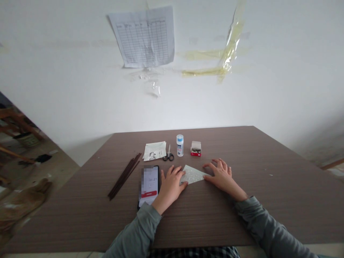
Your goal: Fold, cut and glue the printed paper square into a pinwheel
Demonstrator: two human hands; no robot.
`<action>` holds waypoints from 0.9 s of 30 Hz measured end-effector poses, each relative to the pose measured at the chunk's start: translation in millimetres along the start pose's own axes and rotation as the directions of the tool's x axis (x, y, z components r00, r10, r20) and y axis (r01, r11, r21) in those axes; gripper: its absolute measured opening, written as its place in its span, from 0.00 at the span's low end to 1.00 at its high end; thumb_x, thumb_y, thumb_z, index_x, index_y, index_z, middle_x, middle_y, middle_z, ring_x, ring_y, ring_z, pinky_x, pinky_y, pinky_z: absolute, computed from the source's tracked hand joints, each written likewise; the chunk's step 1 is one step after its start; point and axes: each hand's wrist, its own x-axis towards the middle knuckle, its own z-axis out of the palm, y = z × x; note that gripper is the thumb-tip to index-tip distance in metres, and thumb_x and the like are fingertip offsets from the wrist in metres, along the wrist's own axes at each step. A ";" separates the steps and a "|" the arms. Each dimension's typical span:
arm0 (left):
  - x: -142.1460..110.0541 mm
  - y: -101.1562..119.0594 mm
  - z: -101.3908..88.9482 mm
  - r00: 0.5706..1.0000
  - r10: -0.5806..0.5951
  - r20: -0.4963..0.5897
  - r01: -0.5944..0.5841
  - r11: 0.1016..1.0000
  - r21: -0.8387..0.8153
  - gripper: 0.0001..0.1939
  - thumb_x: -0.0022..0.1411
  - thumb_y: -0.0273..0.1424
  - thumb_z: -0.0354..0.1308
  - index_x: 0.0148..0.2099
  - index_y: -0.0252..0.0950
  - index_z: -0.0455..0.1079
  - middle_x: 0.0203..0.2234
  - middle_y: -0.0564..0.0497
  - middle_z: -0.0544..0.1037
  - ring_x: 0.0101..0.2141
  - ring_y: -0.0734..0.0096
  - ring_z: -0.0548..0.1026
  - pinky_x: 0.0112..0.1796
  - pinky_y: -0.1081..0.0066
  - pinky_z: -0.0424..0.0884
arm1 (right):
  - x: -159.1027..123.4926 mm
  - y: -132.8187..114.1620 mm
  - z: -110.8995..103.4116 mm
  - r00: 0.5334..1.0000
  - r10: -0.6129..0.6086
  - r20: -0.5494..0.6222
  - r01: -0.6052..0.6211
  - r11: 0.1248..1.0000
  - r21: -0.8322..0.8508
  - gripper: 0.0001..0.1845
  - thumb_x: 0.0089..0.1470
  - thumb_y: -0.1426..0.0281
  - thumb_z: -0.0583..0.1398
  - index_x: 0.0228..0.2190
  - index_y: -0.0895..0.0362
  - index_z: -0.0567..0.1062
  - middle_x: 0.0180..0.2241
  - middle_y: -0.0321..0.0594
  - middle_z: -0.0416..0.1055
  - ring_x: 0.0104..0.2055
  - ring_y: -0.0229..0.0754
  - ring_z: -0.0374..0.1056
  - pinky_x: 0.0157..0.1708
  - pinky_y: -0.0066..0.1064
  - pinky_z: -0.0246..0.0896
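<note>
- Grip: left hand (170, 187) and right hand (219, 175) both open, palms down, fingers spread, not clamped on anything.
- Handwritten paper slip (192, 175) lies between the hands, angled, with a pointed end toward the right hand. Left thumb and fingertips are at its left end, right fingertips at its right tip. Looks like light pressure to hold it flat and stop it sliding.
- Arms: both forearms in grey-green sleeves, left sleeve (135, 233), right sleeve (266, 224), angle inward from the near table edge, wrists low, elbows wide.
- Left of the left hand: smartphone (148, 182), screen up, display partly pixelated, red button bar visible. Its edge is just beside the hand, probably kept there for easy viewing.
- Further left of the grip: bundle of thin dark sticks (124, 176), lying diagonally.
- Just beyond the hands, in a row within reach: paper stack (154, 150), scissors (168, 154), glue bottle (180, 145), open red-and-white box of pins (196, 148).
- All on a wood-grain table (228, 229).
- Far: gridded sheet (143, 37) and yellowed tape strips (228, 53) on the wall.
</note>
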 end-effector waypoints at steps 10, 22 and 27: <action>-1.0 0.1 0.5 1.000 -0.018 0.007 0.018 1.000 -0.015 0.25 0.84 0.29 0.72 0.77 0.49 0.88 0.87 0.37 0.78 0.91 0.29 0.66 0.86 0.09 0.53 | 14.0 35.5 -12.7 1.000 0.010 0.022 -0.011 1.000 0.028 0.29 0.67 0.49 0.75 0.66 0.36 0.92 0.83 0.47 0.75 0.91 0.84 0.61 0.85 0.83 0.62; -2.5 -0.2 2.5 1.000 -0.013 -0.026 0.013 1.000 -0.014 0.28 0.84 0.29 0.72 0.79 0.52 0.86 0.86 0.40 0.80 0.89 0.27 0.68 0.86 0.08 0.53 | 12.9 38.7 -16.2 0.998 -0.067 0.002 0.067 0.996 0.061 0.32 0.63 0.59 0.73 0.67 0.34 0.95 0.83 0.46 0.79 0.90 0.85 0.62 0.82 0.87 0.67; -3.4 0.8 0.8 1.000 -0.003 -0.019 0.003 1.000 0.009 0.27 0.84 0.29 0.70 0.77 0.55 0.88 0.86 0.43 0.80 0.90 0.28 0.67 0.87 0.11 0.53 | 5.4 20.1 -7.6 0.975 -0.222 0.025 0.219 0.971 0.099 0.32 0.67 0.71 0.66 0.63 0.35 0.97 0.85 0.39 0.79 0.93 0.77 0.59 0.89 0.85 0.56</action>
